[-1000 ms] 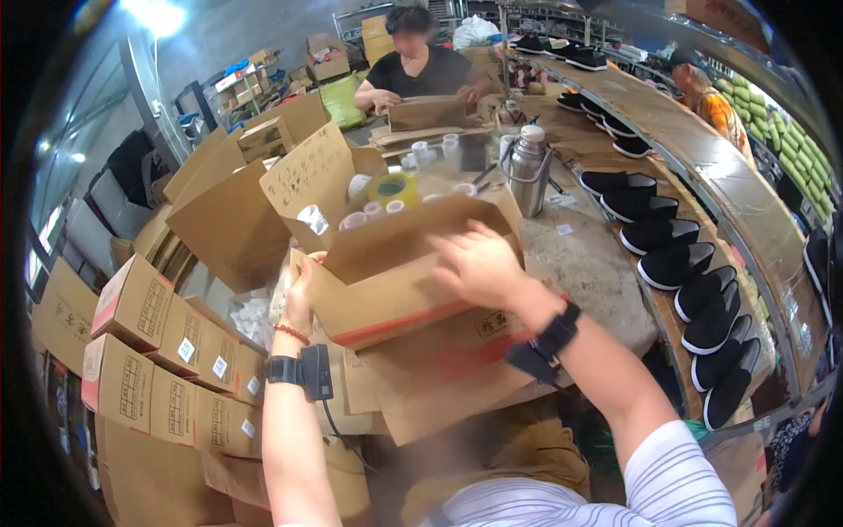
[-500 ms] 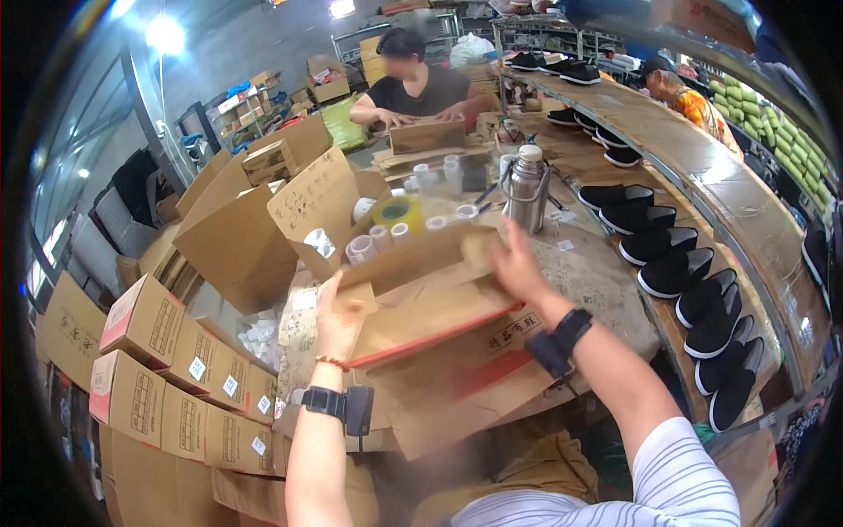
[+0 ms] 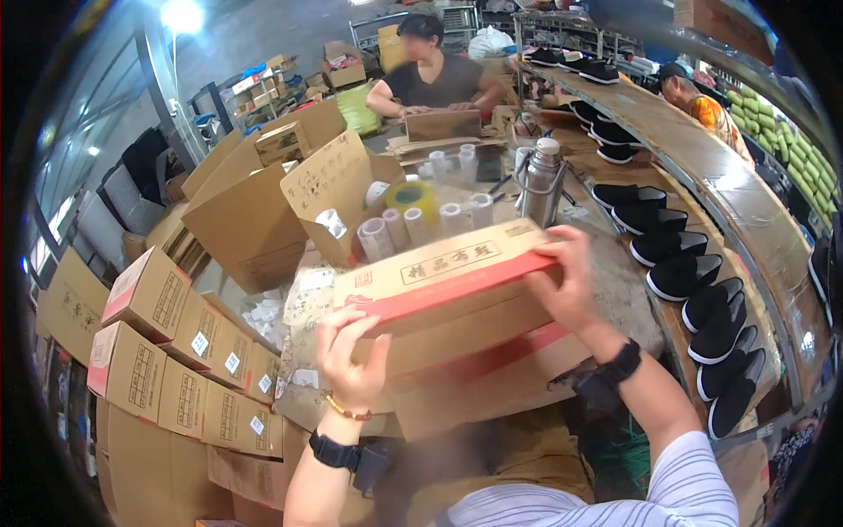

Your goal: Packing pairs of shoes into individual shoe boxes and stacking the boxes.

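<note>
1. A closed brown-and-red box (image 3: 450,297) is grasped near its ends by the left hand (image 3: 354,358) and right hand (image 3: 569,285), over the table (image 3: 619,303); its contents are hidden.
2. White rolls (image 3: 376,239) are stood beside an open carton (image 3: 329,178).
3. Black shoes (image 3: 685,275) are lined along a shelf.

Your left hand (image 3: 351,360) and right hand (image 3: 566,277): both bare. On the left, you wear a bracelet (image 3: 349,409) of small amber and reddish-brown beads, then a black strap (image 3: 332,451) carrying a dark, boxy module (image 3: 371,468). On the right, a similar black band (image 3: 625,358); its dark block (image 3: 599,388) is blurred. Your shirt (image 3: 540,507) is whitish with thin blue-grey stripes; right sleeve (image 3: 680,479) short, forearm bare.
</note>
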Demonstrator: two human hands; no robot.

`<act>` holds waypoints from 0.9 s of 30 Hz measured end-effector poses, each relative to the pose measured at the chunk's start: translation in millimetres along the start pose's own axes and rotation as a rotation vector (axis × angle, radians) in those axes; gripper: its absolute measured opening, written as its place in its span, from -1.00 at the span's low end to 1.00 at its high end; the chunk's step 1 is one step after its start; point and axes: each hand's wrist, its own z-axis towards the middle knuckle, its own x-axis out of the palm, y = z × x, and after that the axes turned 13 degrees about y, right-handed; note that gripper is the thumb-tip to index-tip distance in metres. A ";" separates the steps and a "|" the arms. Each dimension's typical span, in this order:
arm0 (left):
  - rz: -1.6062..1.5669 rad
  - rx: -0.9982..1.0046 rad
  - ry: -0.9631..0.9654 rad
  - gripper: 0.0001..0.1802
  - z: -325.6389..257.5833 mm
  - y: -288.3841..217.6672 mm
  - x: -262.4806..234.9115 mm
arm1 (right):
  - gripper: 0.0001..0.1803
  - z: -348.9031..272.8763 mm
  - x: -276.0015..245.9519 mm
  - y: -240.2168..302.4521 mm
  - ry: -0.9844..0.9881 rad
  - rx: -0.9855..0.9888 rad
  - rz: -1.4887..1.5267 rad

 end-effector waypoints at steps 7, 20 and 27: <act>-0.395 -0.169 0.094 -0.60 -79.6 -3.6 15.4 | -0.66 -83.3 0.4 -68.1 -0.092 0.036 0.514; -0.488 -1.070 -0.263 -0.41 -175.9 62.7 54.1 | -0.56 -172.0 78.9 -52.1 -0.106 0.740 0.214; 0.000 -0.629 -0.497 -0.62 -150.6 28.8 49.6 | -0.60 -202.4 40.3 -89.0 -0.229 0.642 0.352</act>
